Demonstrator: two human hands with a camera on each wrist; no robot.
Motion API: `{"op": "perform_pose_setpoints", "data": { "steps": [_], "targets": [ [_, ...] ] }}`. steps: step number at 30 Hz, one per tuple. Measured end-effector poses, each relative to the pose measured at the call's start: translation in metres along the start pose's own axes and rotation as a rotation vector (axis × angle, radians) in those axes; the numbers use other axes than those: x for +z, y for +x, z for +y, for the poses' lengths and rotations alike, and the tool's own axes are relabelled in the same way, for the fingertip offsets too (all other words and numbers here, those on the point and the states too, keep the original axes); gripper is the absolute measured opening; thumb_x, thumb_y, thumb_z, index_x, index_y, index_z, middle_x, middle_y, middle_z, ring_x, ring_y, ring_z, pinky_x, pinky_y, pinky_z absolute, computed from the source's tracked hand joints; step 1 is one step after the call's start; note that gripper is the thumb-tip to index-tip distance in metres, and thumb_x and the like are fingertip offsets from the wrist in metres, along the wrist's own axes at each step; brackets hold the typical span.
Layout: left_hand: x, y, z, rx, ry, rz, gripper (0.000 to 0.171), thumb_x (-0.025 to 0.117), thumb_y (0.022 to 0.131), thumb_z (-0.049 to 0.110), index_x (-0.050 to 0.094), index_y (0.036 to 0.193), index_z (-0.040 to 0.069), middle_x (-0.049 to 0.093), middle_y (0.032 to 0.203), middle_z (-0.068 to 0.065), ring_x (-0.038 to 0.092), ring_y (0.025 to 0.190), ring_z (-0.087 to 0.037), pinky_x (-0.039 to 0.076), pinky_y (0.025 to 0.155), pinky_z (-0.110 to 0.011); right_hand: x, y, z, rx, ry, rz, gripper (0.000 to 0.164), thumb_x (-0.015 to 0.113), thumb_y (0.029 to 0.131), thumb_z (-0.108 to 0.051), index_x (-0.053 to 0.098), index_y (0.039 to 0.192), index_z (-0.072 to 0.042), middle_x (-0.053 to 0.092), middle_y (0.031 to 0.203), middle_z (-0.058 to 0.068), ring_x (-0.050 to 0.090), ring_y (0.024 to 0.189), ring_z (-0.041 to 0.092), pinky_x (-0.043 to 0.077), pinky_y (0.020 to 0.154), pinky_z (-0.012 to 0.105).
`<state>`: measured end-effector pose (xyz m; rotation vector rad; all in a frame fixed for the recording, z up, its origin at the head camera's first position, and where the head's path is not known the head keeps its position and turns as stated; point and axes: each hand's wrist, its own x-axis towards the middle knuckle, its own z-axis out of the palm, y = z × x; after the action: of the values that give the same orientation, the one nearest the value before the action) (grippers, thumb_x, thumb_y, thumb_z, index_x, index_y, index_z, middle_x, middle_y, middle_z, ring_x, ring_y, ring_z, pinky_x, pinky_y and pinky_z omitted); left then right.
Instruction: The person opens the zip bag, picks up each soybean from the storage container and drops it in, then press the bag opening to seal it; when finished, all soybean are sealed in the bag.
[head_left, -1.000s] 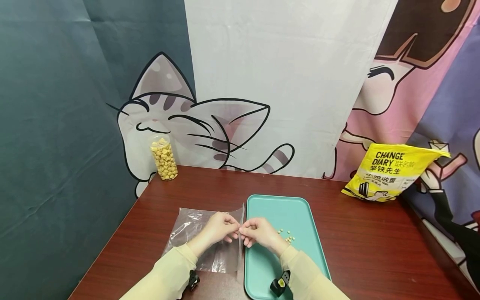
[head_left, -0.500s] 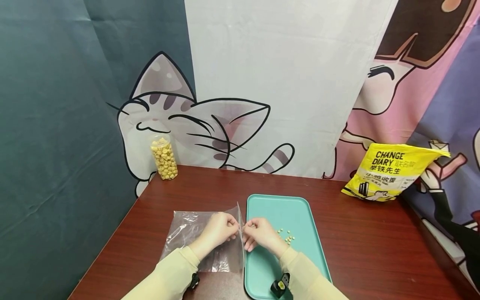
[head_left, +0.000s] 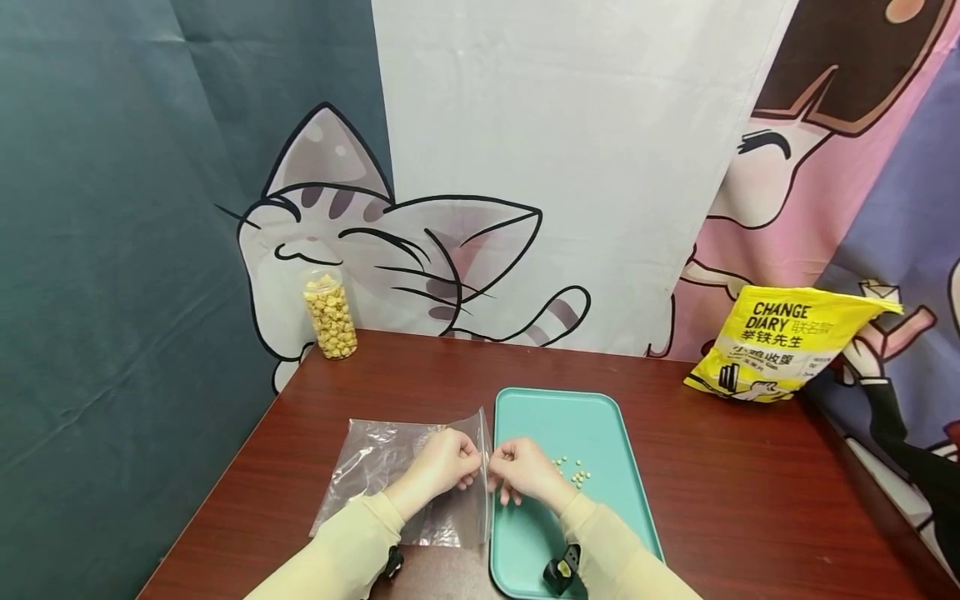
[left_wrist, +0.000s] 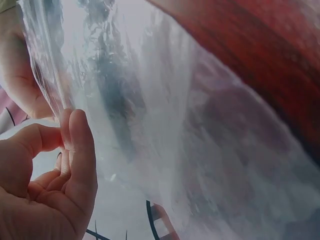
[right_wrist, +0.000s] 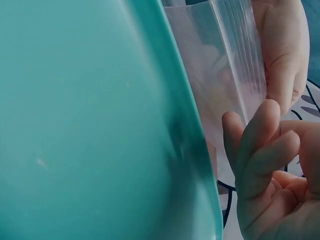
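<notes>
A clear plastic zip-lock bag (head_left: 367, 467) lies left of the teal tray (head_left: 555, 408), with its ridged mouth edge standing up beside the tray's left rim. My left hand (head_left: 446, 460) pinches that edge between thumb and fingertips, as the left wrist view shows close up. Facing it across the edge, my right hand (head_left: 525, 471) has thumb and index finger brought together at the bag's mouth, its other fingers (right_wrist: 240, 145) spread loosely. Several small pale yellow pellets (head_left: 579, 477) lie on the tray, partly behind the right hand.
At the back left of the brown table (head_left: 420, 375) stands a clear jar of yellow popcorn-like pieces (head_left: 332, 321). A yellow snack bag (head_left: 780, 346) leans at the back right. Cartoon-printed cloth (head_left: 585, 167) hangs behind the table.
The hands, together at the bag's edge a second ago, now stand slightly apart. The bag has shifted a little left, and the right hand's lower fingers have moved. Jar and tray stay put.
</notes>
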<state>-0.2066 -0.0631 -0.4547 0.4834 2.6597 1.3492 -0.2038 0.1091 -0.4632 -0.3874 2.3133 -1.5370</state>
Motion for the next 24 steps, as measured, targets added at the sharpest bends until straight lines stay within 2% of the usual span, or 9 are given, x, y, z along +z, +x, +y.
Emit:
{"op": "perform_pose_setpoints", "data": {
  "steps": [4,8,11,15,19,24],
  "targets": [
    [0.001,0.000,0.001,0.012,0.037,0.019,0.015,0.055,0.074,0.001,0.060,0.062,0.008,0.059,0.049,-0.001,0.052,0.040,-0.002,0.044,0.042,-0.021,0.000,-0.001,-0.001,-0.012,-0.054,0.033,0.017,0.047,0.081,-0.002,0.059,0.069,-0.001,0.065,0.057,0.006,0.049,0.035,0.005,0.036,0.035,0.020],
    [0.003,0.000,0.004,0.061,0.100,0.054,0.016,0.056,0.073,0.002,0.059,0.060,0.010,0.056,0.045,0.002,0.047,0.038,0.000,0.041,0.040,-0.022,0.001,-0.002,-0.001,-0.034,-0.135,0.082,0.017,0.049,0.082,-0.003,0.059,0.068,-0.005,0.064,0.055,0.002,0.049,0.034,0.005,0.037,0.035,0.022],
    [0.005,0.000,0.006,0.087,0.143,0.072,0.015,0.057,0.072,0.004,0.059,0.060,0.011,0.054,0.044,0.005,0.045,0.037,0.002,0.040,0.040,-0.021,0.001,-0.004,-0.001,-0.036,-0.161,0.088,0.017,0.050,0.083,-0.003,0.059,0.068,-0.005,0.064,0.055,0.003,0.049,0.034,0.004,0.038,0.035,0.022],
    [0.008,0.000,0.005,0.102,0.176,0.083,0.013,0.059,0.072,0.006,0.059,0.060,0.012,0.053,0.044,0.008,0.045,0.039,0.003,0.039,0.043,-0.019,-0.001,-0.005,-0.002,-0.020,-0.147,0.075,0.017,0.050,0.082,-0.002,0.059,0.068,-0.002,0.064,0.055,0.007,0.048,0.034,0.004,0.039,0.035,0.022],
    [0.009,0.001,0.005,0.128,0.216,0.109,0.013,0.060,0.070,0.008,0.058,0.059,0.013,0.052,0.045,0.009,0.044,0.042,0.002,0.037,0.046,-0.019,-0.002,-0.006,-0.002,-0.009,-0.106,0.067,0.017,0.049,0.082,-0.002,0.058,0.068,-0.001,0.062,0.053,0.006,0.050,0.035,0.005,0.046,0.038,0.027],
    [0.001,-0.001,0.003,0.118,0.293,0.165,0.013,0.060,0.067,0.011,0.055,0.056,0.015,0.049,0.049,0.011,0.041,0.047,-0.002,0.036,0.048,-0.020,-0.010,-0.008,0.006,0.035,-0.048,0.108,0.015,0.048,0.083,0.000,0.053,0.069,0.000,0.059,0.051,0.004,0.055,0.038,0.007,0.051,0.044,0.031]
  ]
}}
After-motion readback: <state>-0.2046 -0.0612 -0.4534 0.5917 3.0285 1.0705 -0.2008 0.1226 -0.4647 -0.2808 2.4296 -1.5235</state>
